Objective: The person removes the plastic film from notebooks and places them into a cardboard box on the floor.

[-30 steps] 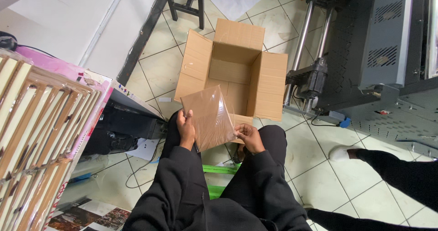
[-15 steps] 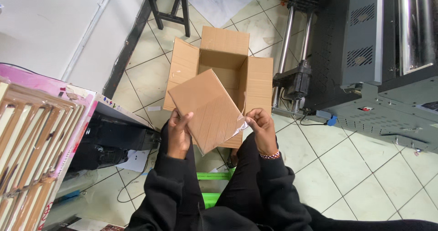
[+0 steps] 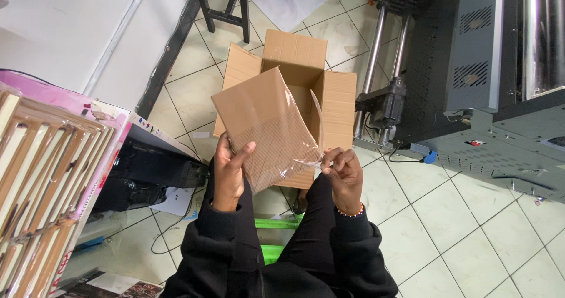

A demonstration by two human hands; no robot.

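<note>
My left hand [image 3: 228, 167] grips the lower left edge of a flat brown cardboard panel [image 3: 265, 124] wrapped in clear plastic film. It is held up, tilted, over an open cardboard box [image 3: 338, 107] on the tiled floor. My right hand [image 3: 343, 174] pinches a loose flap of the clear film [image 3: 306, 160] at the panel's lower right corner. Both sleeves are black, and a beaded bracelet sits on my right wrist.
A stack of wrapped wooden frames [image 3: 41, 174] lies on a pink-edged table at the left. A large grey machine [image 3: 482, 80] with rollers stands at the right. Black stool legs [image 3: 226, 7] and a sheet of paper [image 3: 288, 1] are beyond the box. A green stool [image 3: 273, 239] is under me.
The wrapped panel has been raised closer to the camera and turned. My right hand has shifted from the panel's edge to pinching the loose film at its corner.
</note>
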